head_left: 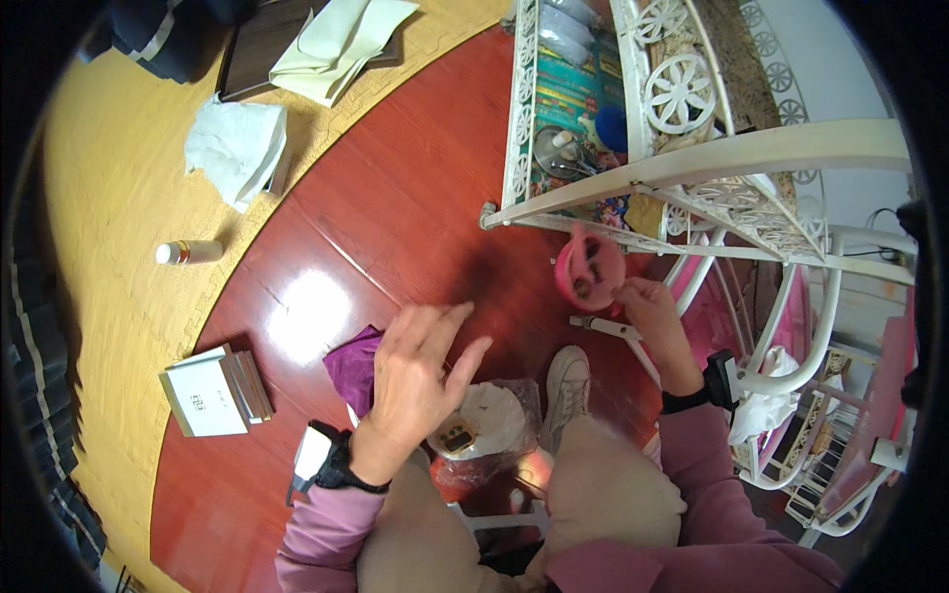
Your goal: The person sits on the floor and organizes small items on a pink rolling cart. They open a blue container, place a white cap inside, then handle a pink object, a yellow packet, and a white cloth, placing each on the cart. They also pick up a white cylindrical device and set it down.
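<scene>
My left hand (419, 370) is raised with its fingers apart and nothing in it, above a purple cloth (358, 368). A pink plastic basket (566, 274) with small dark items inside stands below the white metal rack. The fingertips of my right hand (649, 304) are bent together at the basket's near right rim; blur hides whether they grip it. Between my legs lies a round whitish pad (489, 419) in clear plastic film, with a small dark oval piece (455, 439) on it.
A white metal rack (676, 94) with goods on its shelves stands at upper right. On the yellow foam mat lie a white cloth (233, 144), folded pale paper (334, 55) and a white bottle (189, 252). A stack of small boxes (215, 396) sits at the mat's edge.
</scene>
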`<state>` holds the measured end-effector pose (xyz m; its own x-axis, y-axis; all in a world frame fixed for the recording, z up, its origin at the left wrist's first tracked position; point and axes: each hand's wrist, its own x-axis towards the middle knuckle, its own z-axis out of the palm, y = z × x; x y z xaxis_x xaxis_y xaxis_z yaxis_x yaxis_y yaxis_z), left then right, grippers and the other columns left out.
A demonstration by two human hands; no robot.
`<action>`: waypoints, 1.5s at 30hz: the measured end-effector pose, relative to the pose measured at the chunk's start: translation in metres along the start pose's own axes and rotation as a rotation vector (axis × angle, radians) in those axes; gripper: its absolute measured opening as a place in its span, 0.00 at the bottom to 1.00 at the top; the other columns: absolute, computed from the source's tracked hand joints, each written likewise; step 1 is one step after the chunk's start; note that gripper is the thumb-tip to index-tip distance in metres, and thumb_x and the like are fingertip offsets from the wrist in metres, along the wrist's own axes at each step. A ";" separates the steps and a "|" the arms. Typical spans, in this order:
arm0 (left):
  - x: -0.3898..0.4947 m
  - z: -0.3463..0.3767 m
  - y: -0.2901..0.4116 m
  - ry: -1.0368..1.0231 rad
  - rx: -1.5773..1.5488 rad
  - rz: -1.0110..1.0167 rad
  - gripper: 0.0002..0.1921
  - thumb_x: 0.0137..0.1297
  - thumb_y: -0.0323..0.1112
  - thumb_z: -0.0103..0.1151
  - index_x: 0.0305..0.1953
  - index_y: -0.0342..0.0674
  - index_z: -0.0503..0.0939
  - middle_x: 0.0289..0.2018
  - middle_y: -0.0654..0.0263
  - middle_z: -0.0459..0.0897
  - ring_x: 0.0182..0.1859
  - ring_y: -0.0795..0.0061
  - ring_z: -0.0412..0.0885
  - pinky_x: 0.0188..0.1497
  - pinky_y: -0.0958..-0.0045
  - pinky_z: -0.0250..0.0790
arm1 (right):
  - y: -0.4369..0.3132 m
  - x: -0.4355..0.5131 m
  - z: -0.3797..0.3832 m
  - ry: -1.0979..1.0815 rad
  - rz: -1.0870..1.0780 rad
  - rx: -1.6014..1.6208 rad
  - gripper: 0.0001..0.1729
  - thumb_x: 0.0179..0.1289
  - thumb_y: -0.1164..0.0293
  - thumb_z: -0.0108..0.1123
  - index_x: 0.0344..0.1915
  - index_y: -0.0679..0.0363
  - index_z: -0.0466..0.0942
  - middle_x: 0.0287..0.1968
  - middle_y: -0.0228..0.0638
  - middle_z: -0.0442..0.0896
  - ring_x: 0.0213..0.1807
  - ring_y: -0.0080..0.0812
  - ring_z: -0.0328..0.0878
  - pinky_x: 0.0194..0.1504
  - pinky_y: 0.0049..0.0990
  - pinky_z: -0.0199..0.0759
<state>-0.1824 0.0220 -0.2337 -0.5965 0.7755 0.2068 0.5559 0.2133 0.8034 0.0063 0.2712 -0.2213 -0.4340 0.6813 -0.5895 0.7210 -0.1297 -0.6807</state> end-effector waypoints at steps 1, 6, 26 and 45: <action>-0.007 -0.001 0.000 -0.014 -0.020 -0.022 0.17 0.54 0.32 0.69 0.44 0.31 0.81 0.32 0.56 0.80 0.36 0.56 0.78 0.38 0.63 0.71 | -0.003 0.006 -0.003 0.026 -0.030 0.076 0.11 0.66 0.67 0.58 0.26 0.58 0.79 0.18 0.16 0.67 0.19 0.12 0.59 0.20 0.19 0.50; -0.034 0.000 -0.008 -0.128 -0.072 -0.130 0.12 0.57 0.32 0.67 0.40 0.32 0.83 0.35 0.57 0.83 0.37 0.56 0.80 0.41 0.62 0.73 | -0.028 0.064 -0.011 0.198 -0.134 0.173 0.11 0.68 0.63 0.56 0.29 0.53 0.79 0.16 0.16 0.64 0.15 0.15 0.55 0.18 0.19 0.45; -0.080 -0.036 -0.037 -0.185 0.024 -0.362 0.11 0.60 0.32 0.65 0.42 0.36 0.83 0.33 0.54 0.83 0.37 0.52 0.81 0.41 0.60 0.74 | -0.084 0.240 0.035 0.248 -0.056 0.111 0.23 0.62 0.56 0.62 0.15 0.56 0.71 0.14 0.28 0.67 0.13 0.26 0.59 0.18 0.28 0.51; -0.186 -0.017 -0.080 -0.097 0.077 -0.725 0.12 0.64 0.35 0.63 0.44 0.34 0.84 0.33 0.52 0.86 0.33 0.63 0.85 0.36 0.67 0.75 | 0.048 -0.063 0.083 -0.521 0.029 -0.223 0.26 0.72 0.56 0.53 0.17 0.59 0.70 0.16 0.23 0.65 0.19 0.16 0.58 0.23 0.23 0.53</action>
<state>-0.1253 -0.1495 -0.3268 -0.7779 0.4724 -0.4144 0.0830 0.7309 0.6774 0.0234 0.1629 -0.2528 -0.5805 0.2270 -0.7820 0.8089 0.0504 -0.5858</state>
